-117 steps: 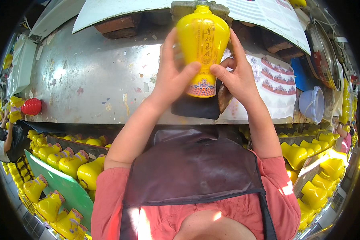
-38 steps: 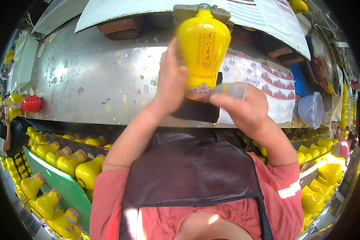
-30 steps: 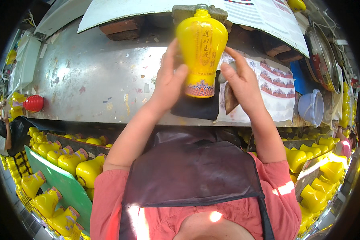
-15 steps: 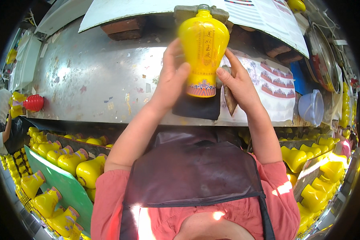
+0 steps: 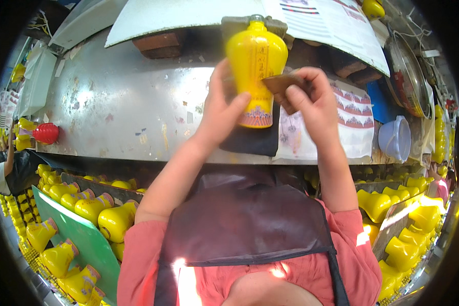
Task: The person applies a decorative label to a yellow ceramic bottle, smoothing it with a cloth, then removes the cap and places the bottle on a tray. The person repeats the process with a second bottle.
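Observation:
A glossy yellow bottle (image 5: 256,51) with a patterned band near its base lies tilted over the metal table, its neck on a dark block (image 5: 279,26). My left hand (image 5: 220,109) grips its left side, thumb on the front near the base. In my right hand (image 5: 316,99) is a flat brown scraper (image 5: 286,85), pinched between thumb and fingers. The scraper's tip reaches the bottle's front, over the column of lettering; whether it touches I cannot tell. Beneath the bottle's base lies a black pad (image 5: 250,143).
Printed decal sheets (image 5: 354,109) lie right of the bottle, with a pale bucket (image 5: 394,137) farther right. A white board (image 5: 188,18) rests on bricks (image 5: 158,43) behind. Yellow bottles (image 5: 115,219) fill racks at both sides, beside a green board (image 5: 79,232). Another person's arm (image 5: 7,158) shows far left.
My right hand has left the bottle's right side and picked up the scraper that lay beside it, lifting it to the bottle's front. My left hand still holds the bottle.

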A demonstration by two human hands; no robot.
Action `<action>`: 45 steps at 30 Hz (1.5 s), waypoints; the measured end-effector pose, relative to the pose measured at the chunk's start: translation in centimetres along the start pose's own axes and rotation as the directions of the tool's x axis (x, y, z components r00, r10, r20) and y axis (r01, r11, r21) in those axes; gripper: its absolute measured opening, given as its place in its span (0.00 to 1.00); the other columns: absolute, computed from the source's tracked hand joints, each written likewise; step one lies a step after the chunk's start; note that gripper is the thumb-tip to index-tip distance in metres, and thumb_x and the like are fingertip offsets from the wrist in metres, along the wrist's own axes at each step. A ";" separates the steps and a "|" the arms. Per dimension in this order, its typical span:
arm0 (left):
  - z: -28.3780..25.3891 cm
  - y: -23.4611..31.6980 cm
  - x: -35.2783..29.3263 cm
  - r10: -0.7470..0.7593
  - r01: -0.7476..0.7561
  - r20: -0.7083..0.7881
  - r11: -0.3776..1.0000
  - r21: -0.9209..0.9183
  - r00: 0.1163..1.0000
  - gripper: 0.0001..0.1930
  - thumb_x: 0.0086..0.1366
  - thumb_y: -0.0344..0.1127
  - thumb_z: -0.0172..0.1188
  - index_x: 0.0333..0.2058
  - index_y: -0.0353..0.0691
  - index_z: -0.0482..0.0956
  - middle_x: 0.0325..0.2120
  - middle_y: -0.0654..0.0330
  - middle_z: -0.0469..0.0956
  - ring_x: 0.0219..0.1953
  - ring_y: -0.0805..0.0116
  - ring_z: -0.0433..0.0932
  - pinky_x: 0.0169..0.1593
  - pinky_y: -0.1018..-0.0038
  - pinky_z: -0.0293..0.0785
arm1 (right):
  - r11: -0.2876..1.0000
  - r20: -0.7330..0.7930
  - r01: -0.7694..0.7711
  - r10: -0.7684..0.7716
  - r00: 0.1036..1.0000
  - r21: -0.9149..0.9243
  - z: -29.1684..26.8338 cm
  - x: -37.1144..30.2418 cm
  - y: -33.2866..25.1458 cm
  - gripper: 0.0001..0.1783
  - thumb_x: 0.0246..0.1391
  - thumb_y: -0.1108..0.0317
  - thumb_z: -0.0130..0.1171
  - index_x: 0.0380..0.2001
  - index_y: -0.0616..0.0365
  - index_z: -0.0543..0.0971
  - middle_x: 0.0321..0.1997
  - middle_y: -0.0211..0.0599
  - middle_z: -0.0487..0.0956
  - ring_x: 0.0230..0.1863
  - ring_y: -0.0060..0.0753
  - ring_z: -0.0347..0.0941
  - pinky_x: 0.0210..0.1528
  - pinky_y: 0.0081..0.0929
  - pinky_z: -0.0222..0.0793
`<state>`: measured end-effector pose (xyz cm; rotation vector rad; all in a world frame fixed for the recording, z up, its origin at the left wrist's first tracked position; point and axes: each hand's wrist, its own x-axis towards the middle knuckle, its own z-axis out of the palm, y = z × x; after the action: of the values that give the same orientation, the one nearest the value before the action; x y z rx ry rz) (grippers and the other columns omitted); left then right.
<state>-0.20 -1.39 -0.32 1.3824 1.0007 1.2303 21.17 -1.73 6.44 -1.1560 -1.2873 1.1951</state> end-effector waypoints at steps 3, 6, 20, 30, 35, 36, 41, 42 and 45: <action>0.0 0.4 0.3 0.060 -0.058 -0.028 0.997 0.051 0.998 0.44 0.68 0.38 0.61 0.76 0.45 0.44 0.66 0.52 0.60 0.63 0.61 0.65 0.65 0.63 0.65 | 0.651 0.092 0.438 -0.495 0.864 -0.620 1.5 1.0 -0.9 0.17 0.57 0.75 0.68 0.50 0.59 0.81 0.44 0.40 0.84 0.41 0.34 0.82 0.44 0.26 0.76; -0.3 1.1 1.8 0.194 -0.180 -0.054 0.963 0.202 0.979 0.43 0.65 0.37 0.62 0.75 0.45 0.50 0.67 0.52 0.59 0.68 0.59 0.61 0.67 0.61 0.63 | 0.536 -0.007 0.382 -0.587 0.809 -0.753 1.1 3.1 -2.6 0.17 0.60 0.78 0.65 0.53 0.60 0.82 0.49 0.41 0.85 0.47 0.35 0.82 0.50 0.24 0.75; 1.1 2.3 8.6 -0.008 0.000 -0.162 0.999 -0.048 0.987 0.14 0.74 0.35 0.57 0.54 0.38 0.74 0.47 0.60 0.78 0.47 0.75 0.77 0.52 0.77 0.76 | 0.454 0.226 0.423 -0.426 0.876 -0.785 2.3 4.6 -2.7 0.25 0.55 0.66 0.72 0.58 0.44 0.84 0.27 0.38 0.78 0.24 0.38 0.74 0.29 0.32 0.71; 1.6 3.1 8.4 -0.046 0.019 -0.216 0.992 -0.128 0.975 0.17 0.71 0.42 0.59 0.50 0.35 0.80 0.50 0.51 0.74 0.55 0.56 0.74 0.62 0.65 0.67 | 0.445 0.305 0.464 -0.383 0.872 -0.766 1.6 5.5 -4.1 0.22 0.55 0.62 0.70 0.54 0.43 0.84 0.26 0.40 0.78 0.27 0.46 0.79 0.28 0.38 0.74; 1.6 3.4 8.5 0.017 -0.029 -0.219 0.998 -0.051 0.976 0.16 0.72 0.42 0.58 0.48 0.36 0.81 0.49 0.51 0.75 0.54 0.55 0.75 0.61 0.64 0.69 | 0.467 0.302 0.451 -0.361 0.882 -0.760 1.6 5.8 -4.2 0.27 0.51 0.65 0.74 0.57 0.45 0.85 0.24 0.37 0.74 0.23 0.36 0.70 0.26 0.32 0.67; 1.5 3.5 8.6 0.026 -0.034 -0.227 0.999 -0.031 0.973 0.16 0.72 0.42 0.58 0.48 0.36 0.81 0.48 0.51 0.76 0.53 0.54 0.75 0.60 0.64 0.69 | 0.476 0.306 0.453 -0.355 0.883 -0.754 1.6 5.9 -4.2 0.27 0.51 0.65 0.75 0.57 0.46 0.85 0.25 0.37 0.76 0.23 0.35 0.71 0.26 0.31 0.68; 1.3 3.7 8.9 0.159 -0.115 -0.217 0.973 0.202 0.963 0.15 0.72 0.42 0.58 0.45 0.36 0.82 0.46 0.50 0.77 0.52 0.53 0.76 0.59 0.62 0.70 | 0.600 0.292 0.412 -0.293 0.911 -0.686 1.3 6.5 -4.2 0.28 0.52 0.67 0.74 0.58 0.51 0.83 0.28 0.38 0.81 0.24 0.25 0.75 0.29 0.24 0.71; 1.3 3.7 9.0 0.167 -0.123 -0.222 0.972 0.200 0.961 0.14 0.72 0.41 0.58 0.44 0.36 0.83 0.46 0.49 0.78 0.51 0.52 0.76 0.58 0.62 0.71 | 0.635 0.274 0.372 -0.252 0.928 -0.677 1.2 6.5 -4.3 0.28 0.52 0.67 0.74 0.59 0.52 0.83 0.29 0.38 0.82 0.24 0.23 0.75 0.29 0.23 0.71; 1.2 3.6 9.1 0.181 -0.140 -0.224 0.972 0.188 0.958 0.15 0.72 0.41 0.56 0.44 0.35 0.82 0.46 0.49 0.78 0.51 0.51 0.76 0.58 0.61 0.71 | 0.670 0.251 0.320 -0.201 0.947 -0.670 1.0 6.4 -4.3 0.28 0.53 0.68 0.74 0.59 0.53 0.83 0.27 0.36 0.81 0.23 0.19 0.75 0.29 0.23 0.72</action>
<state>2.13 6.68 4.79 1.4956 1.2028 1.4888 19.72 4.35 11.08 -1.3502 -2.0671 0.5667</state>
